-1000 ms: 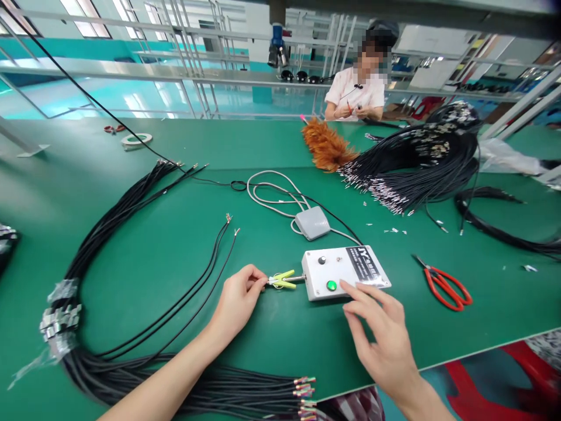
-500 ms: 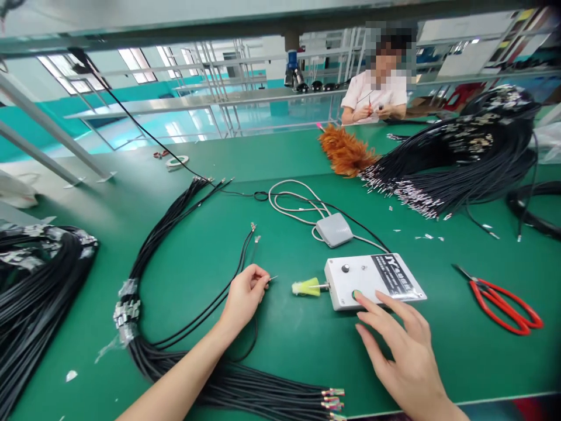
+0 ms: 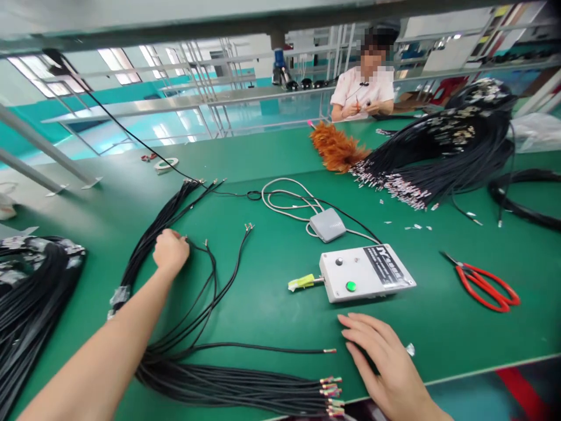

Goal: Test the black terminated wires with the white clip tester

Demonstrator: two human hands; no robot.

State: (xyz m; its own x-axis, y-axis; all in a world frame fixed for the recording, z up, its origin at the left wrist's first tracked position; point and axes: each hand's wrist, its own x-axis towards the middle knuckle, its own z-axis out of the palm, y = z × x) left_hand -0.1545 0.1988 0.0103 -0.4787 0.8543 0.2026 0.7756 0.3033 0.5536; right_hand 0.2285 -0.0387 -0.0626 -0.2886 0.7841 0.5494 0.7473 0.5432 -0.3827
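Observation:
My left hand (image 3: 172,252) is closed at the right side of a long bundle of black cables (image 3: 151,237). A thin black cable (image 3: 213,269) runs from its fingertips, which are mostly turned away from view. Other loose cables (image 3: 232,278) with bare metal ends curve beside it. Fingers stretched, my right hand (image 3: 385,362) is open and holds nothing near the table's front edge. Just beyond it lies a white control box (image 3: 362,272) with a lit green button (image 3: 351,286), a knob and a yellow-green tab (image 3: 301,282) on its shaft.
Red-handled scissors (image 3: 486,286) lie to the right. A grey pedal-like box (image 3: 327,225) with a looped cord sits behind the control box. An orange feather duster (image 3: 335,147) and a large cable pile (image 3: 438,146) are farther back. Across the table sits a co-worker (image 3: 363,93).
My left hand has moved left from beside the yellow-green tab to the cable bundle. My right hand has drawn back from the green button towards the front edge. The tab has turned.

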